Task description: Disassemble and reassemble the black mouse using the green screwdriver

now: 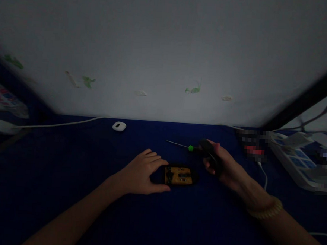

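On the dark blue table lies an oval black device with a yellow-brown inner part facing up. My left hand is at its left end, thumb and index finger around that end, gripping it. My right hand is closed around a dark curved object, perhaps the device's shell, to the right of and slightly above the device. A screwdriver with a thin shaft and a green collar lies just left of this hand, its tip pointing left; its handle is dark and merges with the held object.
Toward the wall sits a small white case. A white cable runs along the back left. At the right are a white tray with compartments and a charging cable. The pale wall closes the back.
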